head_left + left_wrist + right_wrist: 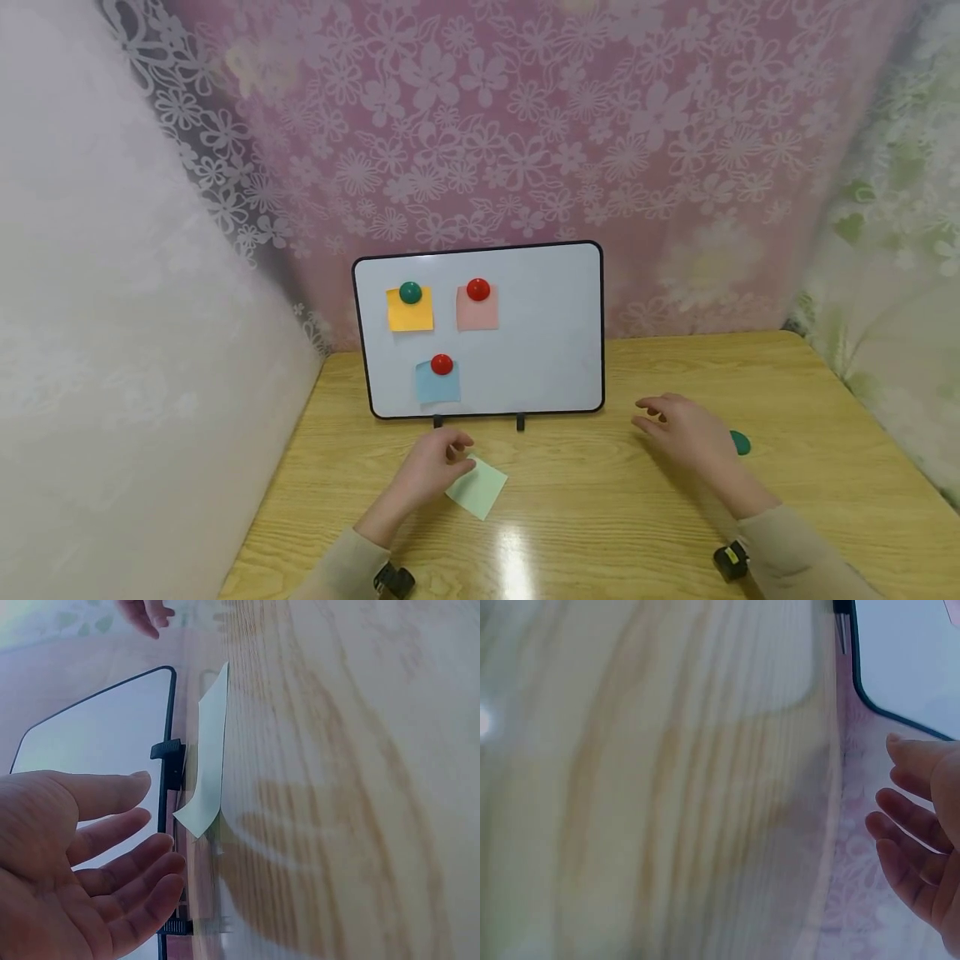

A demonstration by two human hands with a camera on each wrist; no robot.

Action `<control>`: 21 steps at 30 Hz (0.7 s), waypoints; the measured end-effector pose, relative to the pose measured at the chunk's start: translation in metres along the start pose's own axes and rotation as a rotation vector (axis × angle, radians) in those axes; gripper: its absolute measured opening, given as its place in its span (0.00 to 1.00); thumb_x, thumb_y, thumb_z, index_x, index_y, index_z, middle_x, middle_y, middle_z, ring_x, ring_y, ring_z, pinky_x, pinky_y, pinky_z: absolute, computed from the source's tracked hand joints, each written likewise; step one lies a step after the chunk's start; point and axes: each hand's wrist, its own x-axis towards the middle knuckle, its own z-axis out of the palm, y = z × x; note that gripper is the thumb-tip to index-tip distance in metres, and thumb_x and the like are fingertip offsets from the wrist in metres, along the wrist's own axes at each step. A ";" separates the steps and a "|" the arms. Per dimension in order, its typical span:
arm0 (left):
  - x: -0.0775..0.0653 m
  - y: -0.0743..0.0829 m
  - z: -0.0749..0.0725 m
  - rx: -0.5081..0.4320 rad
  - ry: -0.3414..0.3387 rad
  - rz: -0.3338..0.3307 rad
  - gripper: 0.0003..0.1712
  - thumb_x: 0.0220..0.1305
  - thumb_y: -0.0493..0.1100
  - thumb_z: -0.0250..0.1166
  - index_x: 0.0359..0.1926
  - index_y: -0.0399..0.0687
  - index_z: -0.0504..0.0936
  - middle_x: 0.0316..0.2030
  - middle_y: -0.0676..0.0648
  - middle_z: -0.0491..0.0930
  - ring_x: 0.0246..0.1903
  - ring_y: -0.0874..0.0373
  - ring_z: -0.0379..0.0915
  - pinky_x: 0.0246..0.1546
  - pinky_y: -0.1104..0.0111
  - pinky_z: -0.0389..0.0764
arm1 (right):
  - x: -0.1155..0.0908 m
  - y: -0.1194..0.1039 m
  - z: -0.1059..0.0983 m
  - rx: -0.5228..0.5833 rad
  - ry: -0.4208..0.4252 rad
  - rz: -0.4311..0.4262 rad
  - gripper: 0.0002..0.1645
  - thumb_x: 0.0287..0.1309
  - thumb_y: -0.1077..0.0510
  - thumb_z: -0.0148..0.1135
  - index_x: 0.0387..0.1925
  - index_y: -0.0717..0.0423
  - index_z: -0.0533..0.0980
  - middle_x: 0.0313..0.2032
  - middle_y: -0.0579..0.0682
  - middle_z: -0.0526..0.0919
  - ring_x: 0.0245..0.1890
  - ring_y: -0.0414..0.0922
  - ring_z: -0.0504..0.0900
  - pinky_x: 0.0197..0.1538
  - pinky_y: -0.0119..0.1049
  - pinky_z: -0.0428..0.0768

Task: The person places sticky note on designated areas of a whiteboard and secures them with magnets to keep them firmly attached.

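Observation:
My left hand [433, 467] hovers over the left edge of a pale green sticky note [480, 490] on the table, fingers loosely bent with nothing between them. In the left wrist view the note [212, 754] lies past the fingertips, one end curling up. My right hand [684, 429], relaxed and holding nothing, is to the right of the whiteboard. A green magnet [741, 442] lies on the table just behind that hand, partly hidden by it. On the whiteboard [551, 333], a green magnet [410, 292] pins an orange note [409, 318].
Red magnets hold a pink note [477, 315] and a blue note [437, 387] on the board. The board stands on black feet [521, 422] at the back of the wooden table [585, 533]. A pale wall [135, 333] rises on the left, flowered cloth [525, 150] behind.

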 end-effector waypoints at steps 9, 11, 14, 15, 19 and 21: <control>0.002 -0.001 0.001 0.034 -0.012 -0.030 0.16 0.68 0.41 0.76 0.53 0.40 0.87 0.45 0.48 0.85 0.41 0.56 0.80 0.42 0.60 0.83 | -0.017 0.032 -0.014 -0.023 -0.038 0.062 0.27 0.72 0.45 0.69 0.60 0.60 0.84 0.58 0.68 0.83 0.46 0.62 0.87 0.41 0.60 0.85; 0.002 0.000 0.000 0.040 -0.015 -0.040 0.16 0.68 0.41 0.76 0.53 0.39 0.87 0.44 0.48 0.85 0.42 0.55 0.80 0.43 0.59 0.83 | -0.020 0.038 -0.018 -0.016 -0.038 0.064 0.27 0.72 0.46 0.69 0.60 0.63 0.83 0.57 0.69 0.83 0.47 0.64 0.87 0.43 0.62 0.84; 0.002 0.002 0.000 0.053 -0.018 -0.053 0.15 0.68 0.41 0.76 0.52 0.38 0.87 0.43 0.47 0.85 0.42 0.54 0.79 0.43 0.58 0.83 | -0.024 0.048 -0.026 -0.013 -0.058 0.081 0.27 0.73 0.47 0.69 0.60 0.65 0.83 0.58 0.72 0.82 0.48 0.66 0.86 0.44 0.63 0.84; 0.002 0.003 0.000 0.057 -0.017 -0.057 0.15 0.67 0.40 0.76 0.51 0.38 0.87 0.42 0.47 0.84 0.41 0.55 0.78 0.43 0.58 0.83 | -0.026 0.051 -0.029 -0.014 -0.066 0.086 0.28 0.73 0.47 0.69 0.60 0.65 0.82 0.58 0.72 0.81 0.48 0.67 0.86 0.44 0.64 0.83; 0.003 0.005 -0.001 0.076 -0.022 -0.079 0.12 0.66 0.40 0.77 0.46 0.38 0.87 0.37 0.49 0.82 0.37 0.56 0.75 0.40 0.60 0.81 | -0.032 0.065 -0.040 -0.032 -0.121 0.122 0.31 0.72 0.45 0.69 0.62 0.65 0.81 0.60 0.74 0.79 0.51 0.70 0.84 0.47 0.67 0.81; 0.004 0.007 -0.002 0.083 -0.027 -0.087 0.10 0.66 0.40 0.77 0.43 0.39 0.87 0.34 0.50 0.80 0.34 0.57 0.74 0.37 0.61 0.79 | -0.035 0.072 -0.044 -0.053 -0.145 0.135 0.33 0.71 0.43 0.70 0.63 0.65 0.81 0.60 0.75 0.79 0.54 0.73 0.81 0.48 0.68 0.80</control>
